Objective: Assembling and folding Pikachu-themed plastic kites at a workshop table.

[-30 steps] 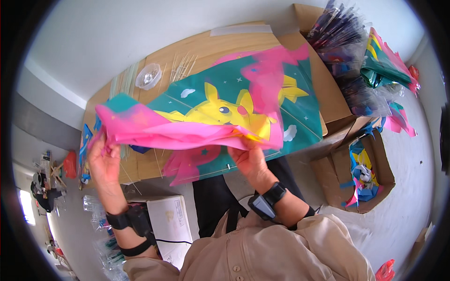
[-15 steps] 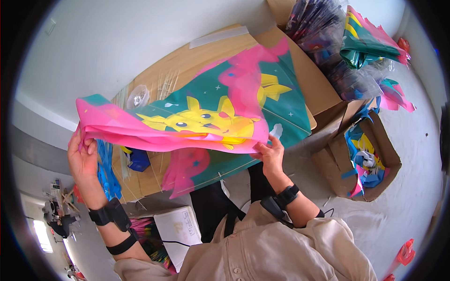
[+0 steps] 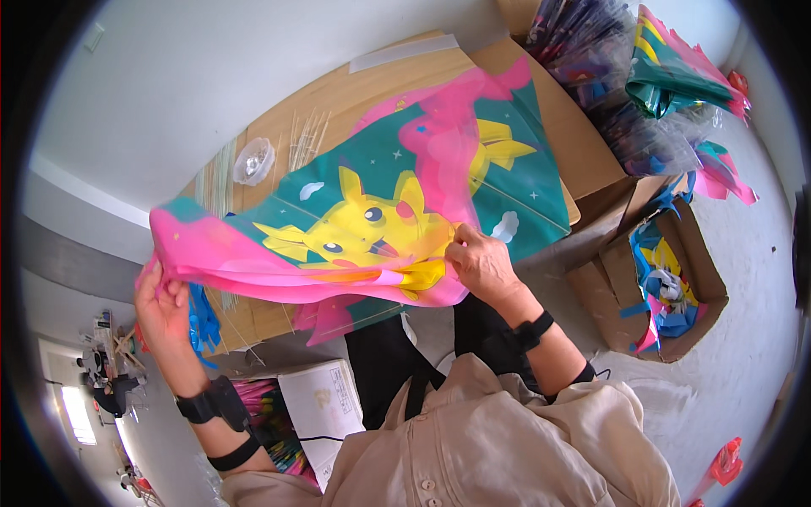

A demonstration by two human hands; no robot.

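Note:
A thin kite sail (image 3: pixel 376 224), pink and dark green with a yellow cartoon animal printed on it, spreads over the wooden table (image 3: pixel 334 97) and hangs past its near edge. My left hand (image 3: pixel 162 311) pinches the gathered pink corner at the left, thumb and fingers closed round it. At the right of the printed face my right hand (image 3: pixel 483 260) grips the cloth with its fingers curled in. Between the hands the near pink edge is raised and bunched in folds. The cloth is partly see-through, so I cannot tell how many layers lie beneath.
Thin pale sticks (image 3: pixel 308 139) and a clear plastic bowl (image 3: pixel 253 160) are on the table's left side. Blue strips (image 3: pixel 201 319) hang nearby. To the right stand a scrap-filled cardboard box (image 3: pixel 708 269) and bagged goods (image 3: pixel 583 63). A white-flapped box (image 3: pixel 314 406) sits below.
My right hand has shifted up and slightly left, from the lower right edge onto the cloth beside the printed face. My left hand has lowered slightly with its corner, and the sail lies flatter.

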